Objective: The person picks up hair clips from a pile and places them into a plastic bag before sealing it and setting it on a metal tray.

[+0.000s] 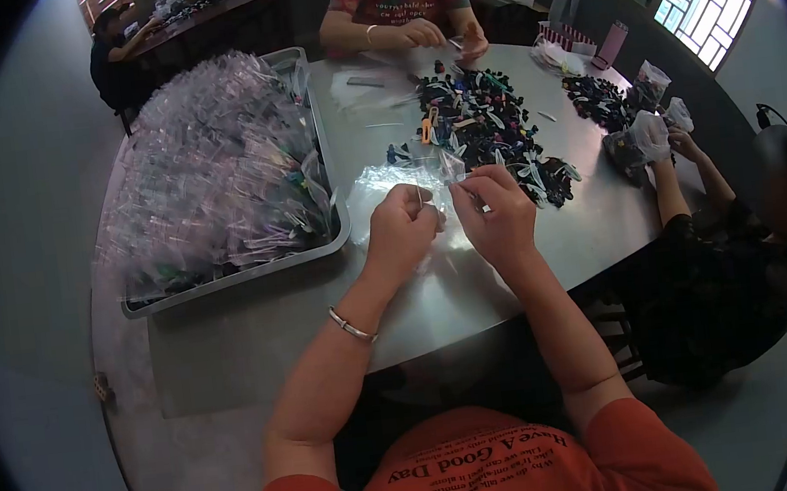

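My left hand (401, 232) is closed in a pinch over the table, with a thin, pale thing between thumb and fingers that is too small to name. Close by on its right, my right hand (500, 218) is closed too, with a small clear plastic bag (450, 165) at its fingertips. A little glint shows by its fingers. Flat clear bags (378, 185) lie under and behind both hands. Just beyond is a heap of small dark pieces (480, 112), among them pale, slim ones that look like hair clips and an orange one.
A grey tray (335, 194) heaped with filled clear bags (221, 158) stands at left on the metal table (402, 326). A person (402, 5) works opposite; another (723, 278) handles bags at right near a second dark heap (597, 101). A pink bottle (612, 43) stands behind.
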Tool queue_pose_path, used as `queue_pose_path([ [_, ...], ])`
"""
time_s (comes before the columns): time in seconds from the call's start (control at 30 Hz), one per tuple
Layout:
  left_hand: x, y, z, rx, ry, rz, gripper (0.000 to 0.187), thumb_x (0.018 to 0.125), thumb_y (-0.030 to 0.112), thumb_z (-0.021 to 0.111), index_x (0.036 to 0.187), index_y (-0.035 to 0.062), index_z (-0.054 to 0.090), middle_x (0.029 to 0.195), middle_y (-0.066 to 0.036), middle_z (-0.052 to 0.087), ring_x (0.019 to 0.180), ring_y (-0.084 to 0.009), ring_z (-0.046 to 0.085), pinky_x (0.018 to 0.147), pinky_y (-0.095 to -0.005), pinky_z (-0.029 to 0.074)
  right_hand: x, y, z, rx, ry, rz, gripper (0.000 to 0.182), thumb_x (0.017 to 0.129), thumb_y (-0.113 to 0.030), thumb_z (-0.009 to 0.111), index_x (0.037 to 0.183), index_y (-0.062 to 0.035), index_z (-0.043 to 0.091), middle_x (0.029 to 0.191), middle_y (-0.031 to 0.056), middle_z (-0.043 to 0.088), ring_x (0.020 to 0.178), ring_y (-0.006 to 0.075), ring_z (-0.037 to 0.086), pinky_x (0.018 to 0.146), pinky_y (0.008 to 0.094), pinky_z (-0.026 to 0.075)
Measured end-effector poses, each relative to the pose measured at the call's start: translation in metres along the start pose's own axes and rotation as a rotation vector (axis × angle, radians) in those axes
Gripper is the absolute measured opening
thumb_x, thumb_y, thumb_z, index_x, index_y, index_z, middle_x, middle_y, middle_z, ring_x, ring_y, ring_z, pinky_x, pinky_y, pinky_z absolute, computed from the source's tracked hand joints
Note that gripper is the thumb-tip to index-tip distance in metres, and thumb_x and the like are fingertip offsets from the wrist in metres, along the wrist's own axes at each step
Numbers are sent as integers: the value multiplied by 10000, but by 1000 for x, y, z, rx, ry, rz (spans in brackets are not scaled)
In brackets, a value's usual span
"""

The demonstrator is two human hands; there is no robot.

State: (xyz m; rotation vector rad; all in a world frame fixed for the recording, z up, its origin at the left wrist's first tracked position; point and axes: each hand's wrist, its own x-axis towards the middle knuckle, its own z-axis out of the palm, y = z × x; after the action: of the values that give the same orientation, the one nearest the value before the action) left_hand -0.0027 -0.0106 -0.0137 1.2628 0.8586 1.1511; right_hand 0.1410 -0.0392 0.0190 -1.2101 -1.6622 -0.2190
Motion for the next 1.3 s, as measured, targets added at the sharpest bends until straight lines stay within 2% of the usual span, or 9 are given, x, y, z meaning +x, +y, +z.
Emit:
queue_pose_path([
  [0.17,-2,0,3,1,78,132,172,868,105,547,949,-44,576,735,-120,658,648,-140,638,595,-256,500,0,-13,-2,57,-44,75,189,704,-128,735,857,-53,653,868,81,616,632,223,613,542,300,497],
  [0.33,-2,1,3,121,114,175,169,871,126,545,873,-37,591,711,-122,650,630,-160,632,595,-278,496,-1,-9,-2,6,-28,-84,448,651,-144,759,1065,-61,609,1007,111,590,801,251,618,652,319,510],
  [0.6,-4,3,2,280,116,238,193,865,144,540,837,-37,599,689,-146,648,623,-177,642,594,-296,496,-6,0,-1,-112,-49,-209,451,647,-114,727,1082,-77,611,1028,103,580,825,247,603,691,340,482],
  [0.8,-7,7,5,232,60,148,186,853,143,558,835,-35,609,680,-139,660,623,-170,660,590,-286,507,-5,2,0,-288,-18,-268,355,668,-71,702,1018,-78,643,1031,78,582,807,208,595,699,341,455],
  [1.0,-8,9,4,140,-102,-13,133,902,88,533,866,-28,589,763,-87,656,684,-137,645,621,-260,541,-2,8,5,-372,-9,-267,272,691,-94,683,961,-94,646,991,48,586,817,208,582,725,341,443],
  [1.1,-8,14,1,113,-150,5,174,927,157,518,965,-4,570,894,-105,646,788,-159,648,687,-284,543,-1,6,5,-350,14,-326,229,688,-99,662,915,-84,639,941,41,595,832,214,585,738,346,443],
  [1.17,-8,30,3,-490,-111,-243,319,906,275,552,1085,13,520,998,-107,620,876,-160,619,747,-313,514,0,3,3,-320,42,-362,210,686,-92,648,895,-78,638,916,37,601,835,212,586,737,344,445],
  [1.2,-4,28,-3,-701,-239,-244,412,921,372,519,1159,40,462,1088,-115,580,980,-185,582,826,-339,487,1,0,1,-278,19,-404,213,677,-86,640,890,-78,636,906,34,604,835,209,588,736,341,447],
  [1.3,2,24,-9,-941,-205,-332,410,927,415,489,1114,50,488,1071,-113,594,959,-222,589,835,-346,481,-4,-7,3,-193,-21,-479,221,660,-80,629,882,-79,632,895,29,605,833,202,591,730,331,448],
])
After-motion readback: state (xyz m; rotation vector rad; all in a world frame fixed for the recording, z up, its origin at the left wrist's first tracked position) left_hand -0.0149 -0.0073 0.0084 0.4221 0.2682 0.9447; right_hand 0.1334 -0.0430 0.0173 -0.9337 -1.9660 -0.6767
